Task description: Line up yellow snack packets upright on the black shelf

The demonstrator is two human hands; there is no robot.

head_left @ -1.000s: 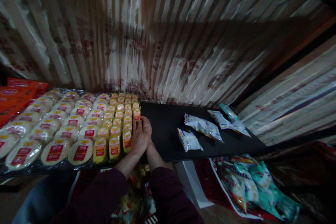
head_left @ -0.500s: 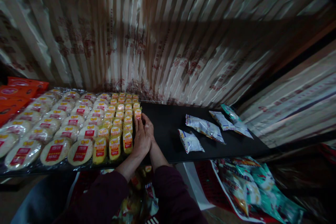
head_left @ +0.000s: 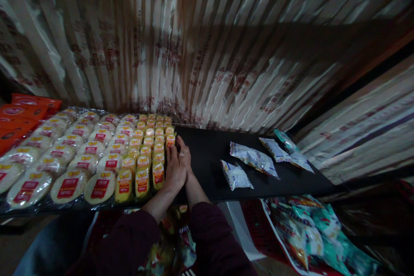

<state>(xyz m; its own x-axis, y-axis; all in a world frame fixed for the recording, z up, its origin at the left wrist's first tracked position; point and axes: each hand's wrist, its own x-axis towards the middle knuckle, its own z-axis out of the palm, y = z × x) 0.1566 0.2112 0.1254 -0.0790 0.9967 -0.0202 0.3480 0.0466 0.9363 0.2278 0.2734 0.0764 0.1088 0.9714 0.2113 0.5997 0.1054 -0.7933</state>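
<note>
Hands flat, empty: left hand (head_left: 174, 173) and right hand (head_left: 185, 156) beside yellow packets (head_left: 157, 169) on shelf (head_left: 207, 164).

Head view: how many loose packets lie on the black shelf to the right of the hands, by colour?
White-and-blue plastic packets: 3
Green plastic packet: 1 (the pale end beside it may be another)
Total: 4

Black shelf (head_left: 207, 159), snack packs (head_left: 142, 151), loose packets (head_left: 254, 157)
</note>
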